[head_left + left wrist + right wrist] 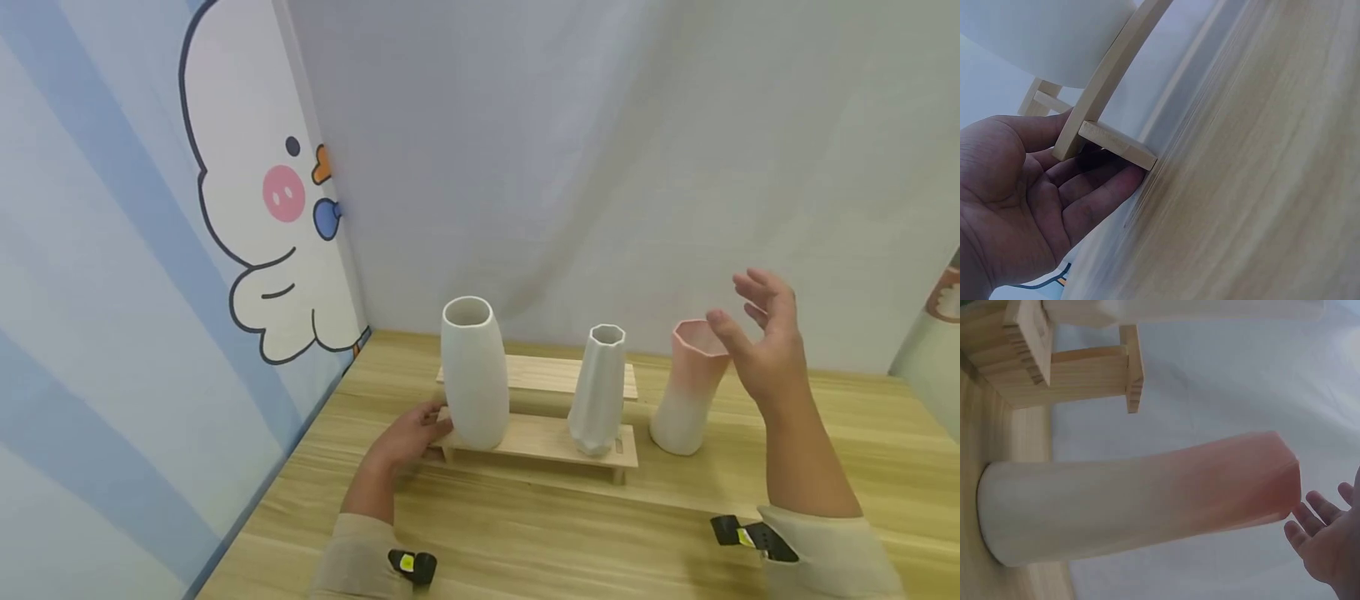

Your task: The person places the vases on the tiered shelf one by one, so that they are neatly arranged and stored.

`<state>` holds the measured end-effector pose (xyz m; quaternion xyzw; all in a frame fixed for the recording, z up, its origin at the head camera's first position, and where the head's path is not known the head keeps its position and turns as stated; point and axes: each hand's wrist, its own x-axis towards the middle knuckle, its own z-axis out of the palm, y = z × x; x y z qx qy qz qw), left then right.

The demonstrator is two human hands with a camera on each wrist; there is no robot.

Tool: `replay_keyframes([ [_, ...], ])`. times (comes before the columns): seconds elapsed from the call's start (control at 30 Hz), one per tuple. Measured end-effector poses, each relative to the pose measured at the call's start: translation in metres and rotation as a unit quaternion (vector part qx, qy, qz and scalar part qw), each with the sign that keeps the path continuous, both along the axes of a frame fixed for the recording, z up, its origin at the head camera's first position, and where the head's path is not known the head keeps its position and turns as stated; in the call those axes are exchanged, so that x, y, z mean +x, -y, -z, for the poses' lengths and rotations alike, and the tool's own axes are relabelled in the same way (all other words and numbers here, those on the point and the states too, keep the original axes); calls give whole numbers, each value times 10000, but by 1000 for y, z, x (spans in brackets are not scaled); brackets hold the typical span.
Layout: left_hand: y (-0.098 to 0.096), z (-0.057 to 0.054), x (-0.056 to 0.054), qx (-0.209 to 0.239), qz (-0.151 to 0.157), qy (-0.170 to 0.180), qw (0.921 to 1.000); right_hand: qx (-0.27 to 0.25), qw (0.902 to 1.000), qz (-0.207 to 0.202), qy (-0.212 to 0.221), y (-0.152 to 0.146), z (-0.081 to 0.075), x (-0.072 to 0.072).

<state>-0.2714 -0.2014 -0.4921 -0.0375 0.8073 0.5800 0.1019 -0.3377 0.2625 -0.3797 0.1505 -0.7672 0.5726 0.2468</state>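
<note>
My left hand point(411, 433) is at the left end of a two-step wooden stand point(536, 435). In the left wrist view its thumb lies along the end of the lower board point(1109, 78), and its curled fingers reach under it beside the leg point(1117, 145). On that lower step stand a tall white vase point(476, 375) at the left and a narrower ribbed white vase point(600, 392) at the right. Beside the stand, a pink-and-white vase point(686, 396) is upright on the table. My right hand point(772, 354) is raised at its rim, fingers spread and holding nothing.
The stand's upper step point(543, 373) runs behind the two white vases. A pale curtain point(600, 167) hangs behind the wooden table point(570, 542). On the left is a blue-striped panel point(150, 292) with a cartoon figure.
</note>
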Motion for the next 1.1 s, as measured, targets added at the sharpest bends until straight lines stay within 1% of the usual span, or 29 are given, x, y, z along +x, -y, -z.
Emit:
replay_keyframes([
  [0.1,-1,0,-1,9,-6,12,10000,-14,9996,-87,259,-10,11,-5],
  [0.17,0,0,0,1,-65,14,10000,-125,9988,-227,407,-10,19,-9],
  [0.3,2,2,0,-22,-135,9,9999,-385,9971,-394,525,-6,32,-15],
  [0.43,3,2,0,39,-144,25,9999,-454,9952,-506,700,-4,40,-18],
  [0.57,1,1,0,66,-71,6,10000,-485,9905,-731,1062,-4,44,-18],
  [0.67,0,1,0,45,-68,18,10000,-506,9878,-841,1213,-4,46,-18],
  [0.9,-1,-3,1,38,-12,8,10000,-148,9895,-772,1217,-2,46,-20],
  [1.03,-1,-3,1,9,-13,17,10000,-177,9890,-749,1259,-1,47,-21],
  [1.1,-1,-3,2,6,-13,30,10000,-285,9886,-796,1242,-1,48,-22],
])
